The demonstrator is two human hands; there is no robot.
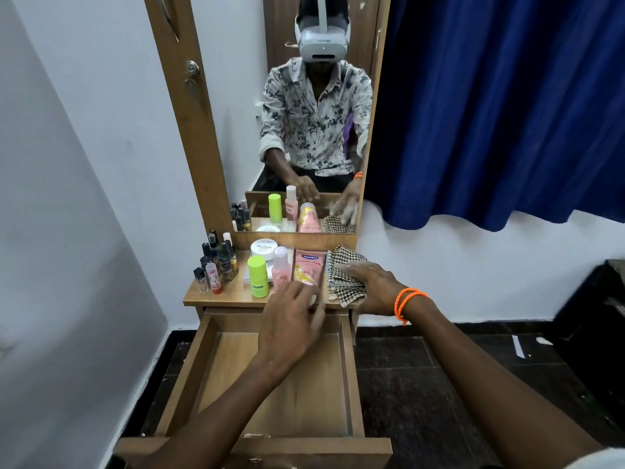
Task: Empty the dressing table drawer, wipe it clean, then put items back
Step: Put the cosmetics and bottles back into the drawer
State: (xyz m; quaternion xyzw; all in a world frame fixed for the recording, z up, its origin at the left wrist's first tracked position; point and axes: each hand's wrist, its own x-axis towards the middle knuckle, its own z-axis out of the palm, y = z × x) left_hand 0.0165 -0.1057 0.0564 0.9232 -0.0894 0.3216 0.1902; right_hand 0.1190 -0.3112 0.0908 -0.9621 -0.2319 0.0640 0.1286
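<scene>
Pulled-out wooden drawer [216, 374], bare inside, below the dressing table top [220, 297]. Small bottles [216, 265] clustered at left, then green bottle [257, 276], pink tube [309, 267]. Left hand [292, 328] hovering, fingers relaxed. Right hand [373, 287] flat upon checkered cloth [343, 279], fingers straight.

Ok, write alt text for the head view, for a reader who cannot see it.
A person's right hand rests on a folded brown-and-cream checked cloth on a wooden dressing table top, while the left hand reaches toward a flat pink lotion tube. Below, the open wooden drawer is empty. Small nail polish bottles stand at the left before the mirror.
</scene>
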